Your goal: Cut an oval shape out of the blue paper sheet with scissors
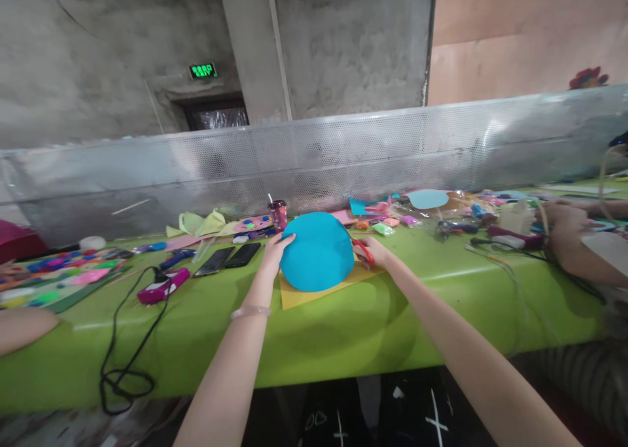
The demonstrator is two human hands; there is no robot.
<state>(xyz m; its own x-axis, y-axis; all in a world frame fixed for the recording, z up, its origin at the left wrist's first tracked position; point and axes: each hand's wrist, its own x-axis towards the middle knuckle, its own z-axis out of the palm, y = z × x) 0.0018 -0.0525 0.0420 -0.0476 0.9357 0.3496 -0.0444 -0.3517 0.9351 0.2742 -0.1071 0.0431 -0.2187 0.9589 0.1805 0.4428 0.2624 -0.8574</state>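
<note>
My left hand (275, 249) pinches the left edge of a round blue paper sheet (316, 250) and holds it up off the green table (343, 329). At the sheet's right edge, my right hand (373, 250) is closed on red-handled scissors (364, 250). A yellow paper sheet (314, 290) lies flat under the blue one.
Two black phones (230, 258) and a pink tool (157, 288) with a black cable (122, 362) lie to the left. A small cup (277, 213) stands behind the sheet. Coloured scraps line the back. Other people's arms show at far left (24, 326) and right (574, 244). A perforated metal panel (343, 152) backs the table.
</note>
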